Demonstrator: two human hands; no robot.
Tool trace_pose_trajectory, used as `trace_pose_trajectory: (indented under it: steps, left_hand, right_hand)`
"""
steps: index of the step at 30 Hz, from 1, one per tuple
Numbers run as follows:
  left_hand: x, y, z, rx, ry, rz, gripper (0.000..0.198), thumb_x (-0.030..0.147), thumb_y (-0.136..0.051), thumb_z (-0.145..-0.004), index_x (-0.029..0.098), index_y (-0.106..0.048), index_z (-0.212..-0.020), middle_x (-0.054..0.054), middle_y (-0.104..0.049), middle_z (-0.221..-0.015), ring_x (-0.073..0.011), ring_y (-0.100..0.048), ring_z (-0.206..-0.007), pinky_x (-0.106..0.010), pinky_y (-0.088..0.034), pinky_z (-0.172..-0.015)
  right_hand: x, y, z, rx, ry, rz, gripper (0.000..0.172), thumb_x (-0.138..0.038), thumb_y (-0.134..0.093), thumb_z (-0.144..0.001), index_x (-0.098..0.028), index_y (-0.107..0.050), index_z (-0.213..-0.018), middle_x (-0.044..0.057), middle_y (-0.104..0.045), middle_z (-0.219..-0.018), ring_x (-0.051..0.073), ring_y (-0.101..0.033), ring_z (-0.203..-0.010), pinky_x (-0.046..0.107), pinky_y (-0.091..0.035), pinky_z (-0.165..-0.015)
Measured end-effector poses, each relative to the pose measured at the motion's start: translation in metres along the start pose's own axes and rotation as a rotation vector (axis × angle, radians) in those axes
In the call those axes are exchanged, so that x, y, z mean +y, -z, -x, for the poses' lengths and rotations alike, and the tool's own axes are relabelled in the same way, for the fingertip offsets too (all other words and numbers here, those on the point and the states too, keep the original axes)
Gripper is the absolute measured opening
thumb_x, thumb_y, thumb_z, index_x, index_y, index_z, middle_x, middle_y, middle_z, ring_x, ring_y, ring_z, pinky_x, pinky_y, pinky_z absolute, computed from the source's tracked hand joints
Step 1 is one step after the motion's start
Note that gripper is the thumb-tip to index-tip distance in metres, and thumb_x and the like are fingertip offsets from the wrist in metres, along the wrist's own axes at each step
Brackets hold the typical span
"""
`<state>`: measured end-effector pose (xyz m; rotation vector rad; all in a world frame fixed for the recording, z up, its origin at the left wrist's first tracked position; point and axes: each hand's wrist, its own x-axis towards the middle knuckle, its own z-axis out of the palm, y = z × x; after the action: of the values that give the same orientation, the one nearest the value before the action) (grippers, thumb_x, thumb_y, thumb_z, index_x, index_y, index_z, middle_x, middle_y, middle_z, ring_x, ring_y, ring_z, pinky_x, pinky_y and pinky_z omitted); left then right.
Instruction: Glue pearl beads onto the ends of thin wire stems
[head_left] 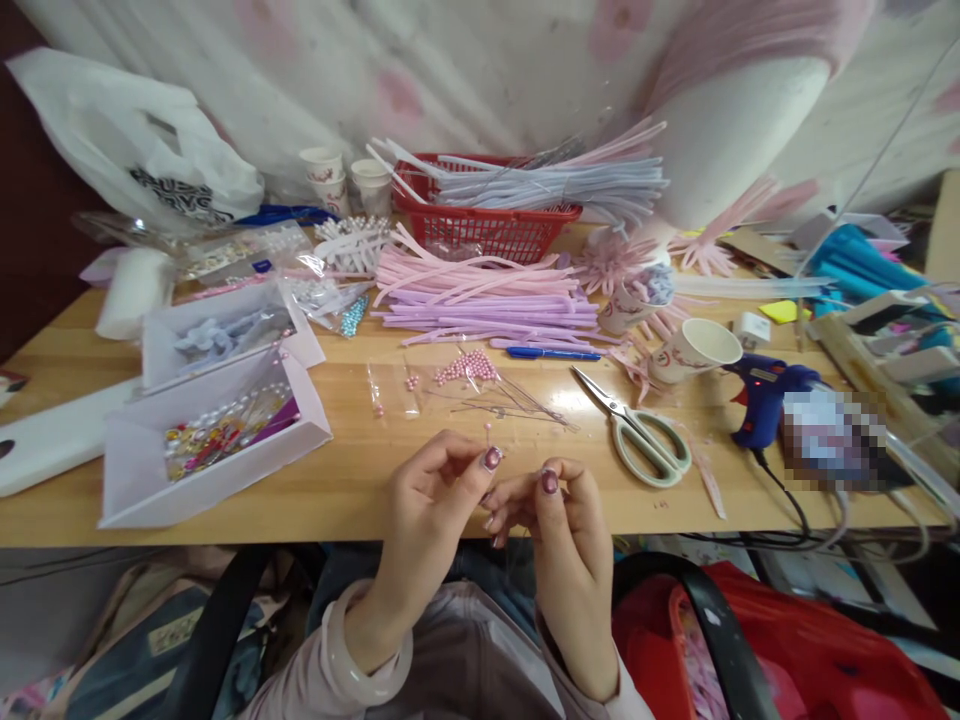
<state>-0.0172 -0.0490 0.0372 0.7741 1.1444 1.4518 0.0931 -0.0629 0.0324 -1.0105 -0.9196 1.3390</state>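
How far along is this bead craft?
Seemingly early. Done: a few fluffy pink flower shapes near the cups. In hand: the left hand pinches a thin wire topped with one pink bead, right hand pinched shut beside it. Left: loose beads and bare wires on the table.

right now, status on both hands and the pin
Left hand pinching pink-headed pin upright. Right hand pinched shut beside it, contents unclear. Scissors lie apart, to the right.

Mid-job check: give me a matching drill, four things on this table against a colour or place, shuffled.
1 pink-headed pin
2 scissors
3 glue gun
4 basket

A red, at the back
B blue, right of the scissors
C at the left hand fingertips
D pale green handles

Pairs: 1-C, 2-D, 3-B, 4-A.
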Motion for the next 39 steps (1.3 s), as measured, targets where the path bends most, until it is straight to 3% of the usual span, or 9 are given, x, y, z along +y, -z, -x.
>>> trace_pose_trajectory:
  steps: [5,10,14,18,21,25,29,39]
  left_hand:
    - [-0.005,0.007,0.000,0.091,-0.038,0.016,0.017,0.035,-0.079,-0.079,0.019,-0.074,-0.078,0.001,-0.069,-0.071,-0.0101,-0.061,-0.068,-0.018,-0.049,-0.067]
    - [-0.002,0.003,0.004,0.025,0.000,-0.010,0.014,0.032,-0.080,-0.078,0.019,-0.076,-0.078,0.000,-0.072,-0.072,-0.0106,-0.063,-0.065,-0.019,-0.051,-0.063]
    - [0.004,-0.004,0.008,-0.029,-0.054,-0.064,0.011,0.027,-0.078,-0.079,0.020,-0.074,-0.072,0.001,-0.070,-0.069,-0.0101,-0.063,-0.064,-0.018,-0.051,-0.061]
    - [0.007,-0.007,0.013,-0.028,-0.108,-0.147,0.009,0.024,-0.077,-0.079,0.018,-0.074,-0.073,-0.001,-0.072,-0.068,-0.0103,-0.062,-0.060,-0.017,-0.051,-0.057]
    - [0.006,-0.008,0.019,-0.025,-0.220,-0.226,0.010,0.021,-0.078,-0.078,0.019,-0.075,-0.087,-0.001,-0.074,-0.072,-0.0092,-0.061,-0.057,-0.017,-0.051,-0.054]
    - [0.000,-0.007,0.024,-0.074,-0.494,-0.280,0.050,0.009,-0.072,-0.081,0.029,-0.063,-0.126,0.002,-0.074,-0.083,-0.0086,-0.062,-0.065,-0.017,-0.053,-0.062]
    - [-0.004,-0.005,0.025,-0.129,-0.668,-0.326,0.054,0.001,-0.068,-0.082,0.029,-0.063,-0.128,0.001,-0.073,-0.089,-0.0094,-0.063,-0.071,-0.018,-0.053,-0.065]
    - [-0.007,-0.003,0.024,-0.122,-0.592,-0.319,0.051,0.002,-0.068,-0.082,0.029,-0.065,-0.124,0.002,-0.071,-0.090,-0.0071,-0.056,-0.062,-0.019,-0.053,-0.062]
  right_hand:
    - [0.001,0.009,-0.006,0.056,0.064,-0.055,0.014,-0.035,-0.049,-0.103,-0.025,-0.050,-0.093,-0.003,-0.069,-0.073,0.013,-0.064,-0.062,0.027,-0.052,-0.061]
    - [0.001,0.006,-0.006,0.022,0.055,-0.096,0.015,-0.036,-0.051,-0.102,-0.025,-0.051,-0.090,-0.008,-0.044,-0.062,0.010,-0.047,-0.054,0.024,-0.046,-0.055]
    - [0.002,-0.001,0.003,0.013,0.059,-0.014,0.015,-0.037,-0.049,-0.102,-0.026,-0.049,-0.093,-0.003,-0.054,-0.082,0.010,-0.053,-0.062,0.023,-0.045,-0.052]
    - [0.007,-0.003,0.010,0.046,0.095,0.043,0.014,-0.037,-0.046,-0.104,-0.026,-0.046,-0.094,-0.007,-0.049,-0.068,0.008,-0.044,-0.051,0.018,-0.039,-0.046]
    - [0.010,-0.004,0.010,0.090,0.170,0.015,0.015,-0.036,-0.051,-0.102,-0.025,-0.048,-0.092,-0.009,-0.047,-0.064,0.007,-0.042,-0.051,0.016,-0.040,-0.047]
    - [0.009,-0.004,0.009,0.111,0.232,-0.019,0.011,-0.033,-0.054,-0.101,-0.026,-0.053,-0.093,-0.007,-0.053,-0.071,0.006,-0.047,-0.054,0.015,-0.045,-0.051]
    - [0.007,-0.004,0.011,0.125,0.256,-0.033,0.007,-0.030,-0.056,-0.101,-0.026,-0.055,-0.094,-0.007,-0.054,-0.070,0.005,-0.049,-0.056,0.013,-0.046,-0.053]
    - [0.007,-0.004,0.011,0.148,0.252,-0.044,0.008,-0.028,-0.054,-0.101,-0.025,-0.053,-0.094,-0.008,-0.050,-0.065,0.005,-0.046,-0.051,0.015,-0.045,-0.050]
